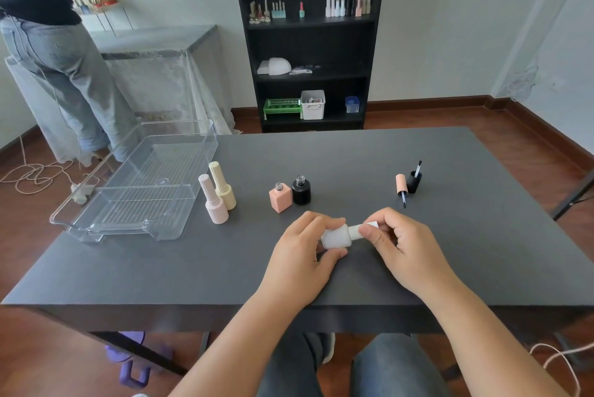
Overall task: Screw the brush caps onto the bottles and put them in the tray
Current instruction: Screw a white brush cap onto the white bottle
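The clear tray (pixel 135 184) sits on the left side of the dark table (pixel 353 155), and I see nothing in it. Just beside it stand two bottles with their caps on, a pale pink bottle (pixel 213 200) in front and a cream bottle (pixel 223 187) touching it from behind. Near the middle stand two bottles with no caps, a peach square bottle (pixel 280 198) and a black round bottle (pixel 301 191), side by side. Off to the right lies a peach brush cap (pixel 401 186), and a black brush cap (pixel 414 179) stands next to it with its brush pointing up.

Both arms reach forward over the near edge of the table. The left hand (pixel 302 255) curls its fingers and thumb around a white bottle (pixel 336 237), held on its side just above the table. The right hand (pixel 398 245) pinches the white cap (pixel 361 230) on that bottle's neck with bent fingers.
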### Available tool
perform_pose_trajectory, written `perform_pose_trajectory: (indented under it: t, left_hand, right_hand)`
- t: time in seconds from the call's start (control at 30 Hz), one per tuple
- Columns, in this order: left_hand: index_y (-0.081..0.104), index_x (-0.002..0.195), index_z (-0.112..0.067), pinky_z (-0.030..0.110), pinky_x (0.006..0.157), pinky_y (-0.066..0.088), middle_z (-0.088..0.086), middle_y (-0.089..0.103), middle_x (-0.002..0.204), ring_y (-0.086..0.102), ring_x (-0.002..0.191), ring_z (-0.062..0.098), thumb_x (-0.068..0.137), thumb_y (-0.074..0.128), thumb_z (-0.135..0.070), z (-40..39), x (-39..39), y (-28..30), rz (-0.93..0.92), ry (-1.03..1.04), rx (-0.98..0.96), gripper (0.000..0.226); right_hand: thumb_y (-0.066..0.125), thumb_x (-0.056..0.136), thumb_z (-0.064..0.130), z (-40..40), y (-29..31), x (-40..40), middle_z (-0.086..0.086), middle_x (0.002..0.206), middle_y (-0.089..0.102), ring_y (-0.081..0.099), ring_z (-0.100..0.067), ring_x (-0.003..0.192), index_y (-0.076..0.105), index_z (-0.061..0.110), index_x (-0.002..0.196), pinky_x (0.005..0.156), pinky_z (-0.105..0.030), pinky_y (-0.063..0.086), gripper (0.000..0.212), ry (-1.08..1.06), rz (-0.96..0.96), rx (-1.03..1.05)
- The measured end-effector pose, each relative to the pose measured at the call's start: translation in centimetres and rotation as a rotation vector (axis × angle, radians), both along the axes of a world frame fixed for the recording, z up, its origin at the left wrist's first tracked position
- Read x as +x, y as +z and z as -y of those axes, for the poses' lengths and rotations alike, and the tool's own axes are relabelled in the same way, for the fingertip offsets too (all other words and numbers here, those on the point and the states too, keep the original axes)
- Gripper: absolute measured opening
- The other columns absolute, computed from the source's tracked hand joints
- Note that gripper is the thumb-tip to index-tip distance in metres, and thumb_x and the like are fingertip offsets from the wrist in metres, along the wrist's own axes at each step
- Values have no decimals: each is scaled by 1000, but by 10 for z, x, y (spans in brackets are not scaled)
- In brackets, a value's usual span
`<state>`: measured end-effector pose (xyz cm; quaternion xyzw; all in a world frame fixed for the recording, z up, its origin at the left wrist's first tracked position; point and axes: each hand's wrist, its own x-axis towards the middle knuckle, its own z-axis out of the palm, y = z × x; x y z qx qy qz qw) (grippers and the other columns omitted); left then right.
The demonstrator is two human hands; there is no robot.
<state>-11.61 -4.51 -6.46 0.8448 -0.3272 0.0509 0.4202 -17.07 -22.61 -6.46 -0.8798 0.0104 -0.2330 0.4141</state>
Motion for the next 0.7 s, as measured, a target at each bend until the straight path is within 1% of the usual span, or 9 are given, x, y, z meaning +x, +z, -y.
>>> perform_pose_trajectory:
  t: [0.1,0.23,0.37,0.47,0.53,0.6,0.63,0.7]
  left_hand:
    - [65,114,-25,11,67,42,-14,58,110,55,82,7,82,74,-20,0,0,-1,34,13,36,34]
    - [64,115,-23,22,73,46,-10,58,109,57,85,14,83,73,-20,2,0,-2,80,34,58,34]
    - [63,119,-22,31,74,51,-5,58,108,56,85,17,83,72,-20,4,-1,-5,121,72,51,37]
    - [64,123,-23,35,74,54,-8,56,104,58,87,16,81,74,-17,3,2,-8,71,104,-10,43]
    - [67,121,-24,33,78,54,-10,55,101,59,89,11,78,77,-13,3,4,-7,2,107,-83,46]
    - [68,116,-27,25,80,54,-13,58,104,61,93,7,75,79,-12,0,6,-6,-57,144,-171,45]
    - [69,113,-30,19,79,53,-15,59,105,62,93,5,74,79,-12,-3,8,-4,-96,182,-224,44]
    - [68,106,-36,7,72,48,-16,63,104,63,87,-1,74,79,-13,-13,13,-1,-198,278,-318,40]
  right_hand:
    - [52,87,44,-1,-2,1,6,52,39,41,-10,53,62,14,80,48,-15,31,32,-6,-5,-58]
    - [62,91,26,-1,-4,3,7,49,35,41,-8,51,60,13,78,48,-16,31,19,-30,-37,-51]
    - [63,91,26,-3,-2,7,7,48,40,43,-8,52,60,16,78,48,-16,31,17,-25,-46,-36]
    - [67,88,30,-10,0,7,7,52,48,44,-12,54,67,21,81,50,-16,33,12,-49,22,43]
    - [64,86,36,-12,2,5,2,63,57,50,-13,62,72,20,86,55,-14,36,17,-46,97,77]
    - [61,85,39,-7,4,3,5,74,62,56,-9,69,74,20,88,63,-10,39,23,-47,132,107]
    - [62,86,38,-2,4,4,7,78,63,58,-8,74,73,21,87,66,-10,39,21,-74,123,106]
    - [68,87,30,15,2,8,6,85,64,60,-10,80,73,25,86,69,-13,40,8,-181,75,52]
